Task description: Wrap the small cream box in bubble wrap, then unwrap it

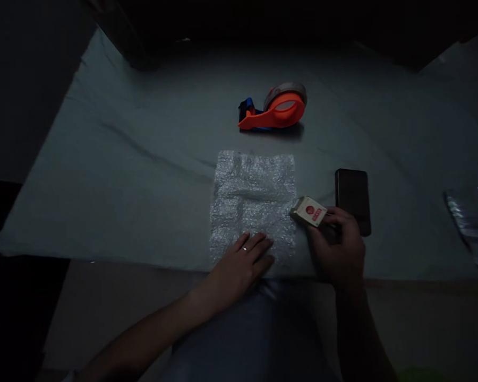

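A sheet of bubble wrap (255,185) lies spread on the cloth-covered table in front of me. My left hand (242,262) rests flat on its near edge, fingers stretched out, a ring on one of them. In my right hand (340,244) is a small pale box (310,211) with a red round mark and red lettering, gripped by its right end between thumb and fingers. The box is tilted, and its left end is over or beside the right edge of the bubble wrap; I cannot tell if it touches.
An orange and blue tape dispenser (282,110) with a roll of tape stands beyond the bubble wrap. Just past my right hand lies a dark phone-like slab (352,199). A shiny plastic packet (472,223) is at the far right. The table's near edge runs by my wrists. The light is dim.
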`<state>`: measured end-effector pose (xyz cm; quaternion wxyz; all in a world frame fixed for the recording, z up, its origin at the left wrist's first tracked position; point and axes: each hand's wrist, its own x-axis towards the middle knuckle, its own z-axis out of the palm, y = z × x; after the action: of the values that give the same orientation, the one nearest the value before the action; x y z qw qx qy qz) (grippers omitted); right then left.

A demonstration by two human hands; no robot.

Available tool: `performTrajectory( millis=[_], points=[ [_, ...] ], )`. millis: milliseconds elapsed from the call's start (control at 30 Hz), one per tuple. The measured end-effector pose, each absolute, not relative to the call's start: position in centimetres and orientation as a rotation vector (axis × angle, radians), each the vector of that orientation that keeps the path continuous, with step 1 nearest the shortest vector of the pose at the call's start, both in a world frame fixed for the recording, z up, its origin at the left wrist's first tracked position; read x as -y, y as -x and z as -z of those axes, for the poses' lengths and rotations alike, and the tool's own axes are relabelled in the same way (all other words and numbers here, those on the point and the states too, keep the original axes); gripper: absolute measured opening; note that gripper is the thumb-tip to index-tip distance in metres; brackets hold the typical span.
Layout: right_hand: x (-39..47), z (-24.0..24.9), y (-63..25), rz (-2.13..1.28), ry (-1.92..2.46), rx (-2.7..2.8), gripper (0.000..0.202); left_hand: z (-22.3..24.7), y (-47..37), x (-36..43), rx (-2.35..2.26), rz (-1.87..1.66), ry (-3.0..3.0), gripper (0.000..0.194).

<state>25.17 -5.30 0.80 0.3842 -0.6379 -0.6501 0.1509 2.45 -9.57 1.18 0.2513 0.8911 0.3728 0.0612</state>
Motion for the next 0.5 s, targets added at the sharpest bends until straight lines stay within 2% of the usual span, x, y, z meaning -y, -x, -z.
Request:
performTrajectory(
  millis=[133,367,500],
  points=[
    [6.1,0.4,-26.6,-0.441,1.728,1.500,0.023,-1.1,-2.1,9.7,-1.052,-0.169,-2.400,0.031],
    [5.3,-0.4,-26.6,-0.293,1.690,1.710,0.021,-1.3,-2.0,9.7,-1.047,-0.170,-2.395,0.031],
    [4.6,-0.7,-26.8,-0.369,1.667,1.803,0.016,-1.4,-2.1,9.7,-1.050,-0.196,-2.399,0.030]
  ],
)
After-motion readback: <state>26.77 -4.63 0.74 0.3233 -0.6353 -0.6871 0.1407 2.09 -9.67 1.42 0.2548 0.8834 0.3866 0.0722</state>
